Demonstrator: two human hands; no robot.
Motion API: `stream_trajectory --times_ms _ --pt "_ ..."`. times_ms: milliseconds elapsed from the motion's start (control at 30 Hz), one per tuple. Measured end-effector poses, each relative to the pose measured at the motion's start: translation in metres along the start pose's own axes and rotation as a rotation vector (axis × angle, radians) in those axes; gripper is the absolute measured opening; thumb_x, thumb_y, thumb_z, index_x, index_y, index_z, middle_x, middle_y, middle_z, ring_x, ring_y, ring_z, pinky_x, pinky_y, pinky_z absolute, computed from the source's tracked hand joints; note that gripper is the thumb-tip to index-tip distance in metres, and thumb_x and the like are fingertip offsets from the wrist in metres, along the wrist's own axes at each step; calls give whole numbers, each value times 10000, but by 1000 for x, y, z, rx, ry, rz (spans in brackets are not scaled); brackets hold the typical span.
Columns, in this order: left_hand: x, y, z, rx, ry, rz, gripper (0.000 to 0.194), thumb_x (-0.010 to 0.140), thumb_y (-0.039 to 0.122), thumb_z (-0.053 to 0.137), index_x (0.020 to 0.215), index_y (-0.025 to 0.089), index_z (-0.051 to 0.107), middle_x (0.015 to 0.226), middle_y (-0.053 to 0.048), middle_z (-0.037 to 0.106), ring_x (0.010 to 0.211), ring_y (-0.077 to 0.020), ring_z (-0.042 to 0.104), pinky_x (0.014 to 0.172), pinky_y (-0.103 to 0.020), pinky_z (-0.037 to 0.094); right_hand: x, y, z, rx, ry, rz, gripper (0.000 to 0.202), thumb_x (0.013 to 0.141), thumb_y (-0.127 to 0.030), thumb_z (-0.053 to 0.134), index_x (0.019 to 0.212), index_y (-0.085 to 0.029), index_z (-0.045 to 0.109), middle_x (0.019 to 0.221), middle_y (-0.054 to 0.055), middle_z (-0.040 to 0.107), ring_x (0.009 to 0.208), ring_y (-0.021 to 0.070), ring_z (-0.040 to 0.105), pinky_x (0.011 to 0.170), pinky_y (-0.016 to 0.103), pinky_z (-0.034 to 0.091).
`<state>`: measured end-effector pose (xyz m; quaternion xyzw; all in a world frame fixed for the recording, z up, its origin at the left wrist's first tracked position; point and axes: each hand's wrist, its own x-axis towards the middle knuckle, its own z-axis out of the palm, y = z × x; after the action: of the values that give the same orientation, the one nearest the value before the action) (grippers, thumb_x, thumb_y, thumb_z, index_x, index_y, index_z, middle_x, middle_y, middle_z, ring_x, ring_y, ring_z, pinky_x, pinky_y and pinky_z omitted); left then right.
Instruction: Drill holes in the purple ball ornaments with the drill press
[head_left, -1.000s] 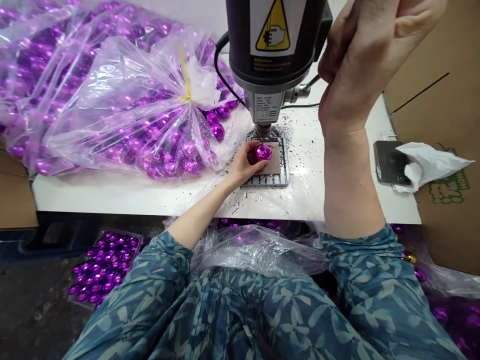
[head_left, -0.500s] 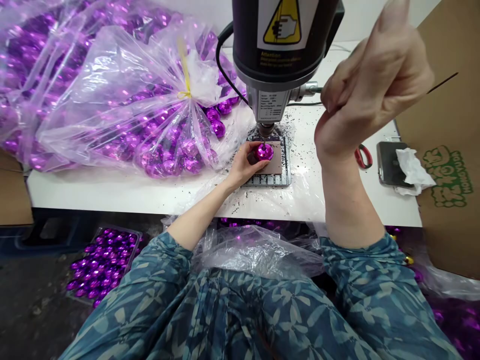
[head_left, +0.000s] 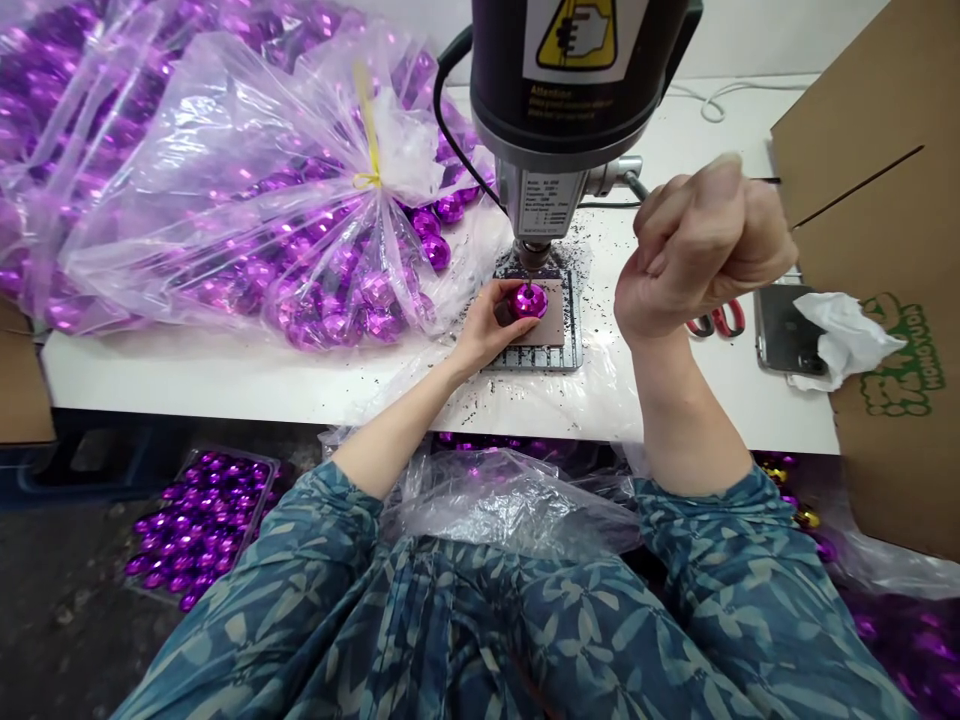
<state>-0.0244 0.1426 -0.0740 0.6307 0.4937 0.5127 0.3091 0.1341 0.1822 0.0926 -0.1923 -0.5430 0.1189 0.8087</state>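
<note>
Purple ball point(head_left: 529, 301), mid-frame: likely light, slick, thin-shelled; pinch the sides gently. Left hand point(head_left: 484, 328) pinches it; right hand point(head_left: 705, 245) closed on lever point(head_left: 636, 184).

The top of the drill press point(head_left: 574, 90) runs out of the picture, and the smaller lines under "Attention" on its housing are too blurred to read. Whatever the right hand point(head_left: 705, 245) is closed around is hidden behind its fingers; it may be the end of a lever, though the view is too poor to be sure. The left side of the purple ball point(head_left: 530, 301) is covered by the left hand point(head_left: 487, 325). The handles of the red scissors point(head_left: 727, 318) show only in part behind the right wrist. The cardboard box point(head_left: 885, 250) is cut off by the right edge, and white tissue point(head_left: 851, 335) covers part of the phone point(head_left: 787, 325).
</note>
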Motion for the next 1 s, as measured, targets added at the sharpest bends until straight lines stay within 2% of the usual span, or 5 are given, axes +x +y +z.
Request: stream_trajectory --times_ms 467,633,733,867,1000 --pt "-2 6 1 -41 -2 -19 546 875 408 899 1313 255 611 1289 -104 718 1230 -289 703 1108 -510 576 -21 21 -16 -107 -58 -100 813 992 -738 478 557 -195 58 392 -33 100 386 44 145 438 319 186" --pt "0 11 3 -34 5 -40 514 874 369 895 1284 244 610 1267 -102 733 1194 -274 726 1078 -489 599 13 -5 4 -51 -18 -85 744 987 -653 534 566 -187 135 426 -49 216 384 0 245 449 275 159" --pt "-3 22 0 42 76 -58 508 855 359 910 1251 226 620 1240 -103 745 1155 -273 733 1043 -485 611 45 -17 22 -9 -63 59 679 796 -744 570 582 -193 235 430 -71 296 392 -16 285 466 234 186" --pt "-41 43 -7 188 97 43 461 873 427 891 1232 245 664 1193 -82 757 1119 -265 726 1008 -502 620 65 -14 37 122 -58 178 618 774 -630 604 571 -214 195 411 -74 266 365 -15 272 451 212 165" --pt "-120 57 -12 167 -303 257 333 942 526 788 1235 383 716 1151 -34 785 1016 -242 759 856 -479 673 65 -10 40 160 -10 243 530 1037 -107 366 573 -231 143 409 -64 211 358 -17 244 471 220 112"
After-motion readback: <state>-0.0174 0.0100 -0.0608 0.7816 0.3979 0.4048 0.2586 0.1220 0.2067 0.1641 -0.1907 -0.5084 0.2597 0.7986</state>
